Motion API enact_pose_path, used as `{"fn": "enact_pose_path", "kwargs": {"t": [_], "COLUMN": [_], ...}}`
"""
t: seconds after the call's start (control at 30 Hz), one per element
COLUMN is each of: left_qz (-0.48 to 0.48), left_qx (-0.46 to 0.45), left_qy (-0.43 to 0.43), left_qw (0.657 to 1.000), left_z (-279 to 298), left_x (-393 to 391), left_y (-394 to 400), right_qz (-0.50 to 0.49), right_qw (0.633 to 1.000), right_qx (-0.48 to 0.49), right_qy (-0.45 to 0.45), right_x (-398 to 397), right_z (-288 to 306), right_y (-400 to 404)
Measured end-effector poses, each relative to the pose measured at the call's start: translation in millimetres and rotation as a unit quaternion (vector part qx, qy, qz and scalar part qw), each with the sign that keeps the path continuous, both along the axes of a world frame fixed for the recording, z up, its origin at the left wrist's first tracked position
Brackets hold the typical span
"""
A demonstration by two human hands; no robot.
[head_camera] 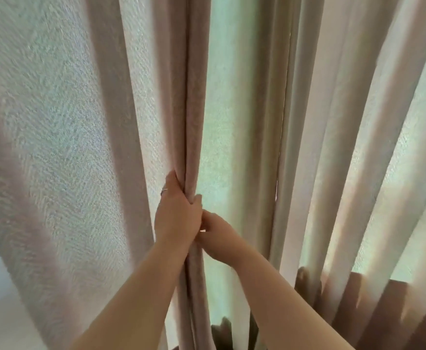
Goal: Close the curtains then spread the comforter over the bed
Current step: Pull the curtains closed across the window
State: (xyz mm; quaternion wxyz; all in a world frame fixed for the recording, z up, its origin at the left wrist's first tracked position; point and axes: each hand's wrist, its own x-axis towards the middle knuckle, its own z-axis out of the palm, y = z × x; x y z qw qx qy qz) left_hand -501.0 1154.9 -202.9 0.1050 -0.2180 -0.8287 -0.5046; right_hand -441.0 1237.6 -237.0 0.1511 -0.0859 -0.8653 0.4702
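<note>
At the left, the pale pinkish-beige textured woven curtain panel (55, 147) hangs in broad folds; its gathered leading edge (194, 122) is clasped by the left hand (176, 218), fingers wrapped shut round it; just right, touching, the right hand (219, 238) is pinched onto the same edge; further right hangs the smoother cream curtain panel (333, 147); the cloth is judged soft, light and pliant, best gripped at the thick hem.

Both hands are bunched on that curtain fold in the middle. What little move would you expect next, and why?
Probably letting go and smoothing the fold. The left hand grips the gathered edge of the curtain, the right hand pinches just below, and the panels already seem to meet, with only a thin slit to the right.
</note>
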Motion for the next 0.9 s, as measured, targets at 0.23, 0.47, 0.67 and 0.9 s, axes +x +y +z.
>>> {"fn": "enact_pose_path", "kwargs": {"t": [0.23, 0.47, 0.67, 0.9], "left_qz": [0.013, 0.013, 0.061, 0.067], "left_qx": [-0.066, -0.088, -0.015, -0.004], "left_qy": [0.061, 0.086, 0.029, 0.063], "left_qw": [0.996, 0.992, 0.998, 0.996], "left_z": [10, 6, 13, 19], "left_x": [16, 28, 22, 0], "left_y": [-11, -6, 0, -28], "right_qz": [-0.352, -0.208, -0.017, -0.255], "right_qw": [0.918, 0.977, 0.987, 0.914], "right_qx": [-0.075, -0.014, -0.083, -0.028], "right_qy": [0.166, 0.049, 0.138, 0.313], "right_x": [14, -9, -2, -5], "right_z": [-9, 0, 0, 24], "right_y": [73, 56, -10, 50]}}
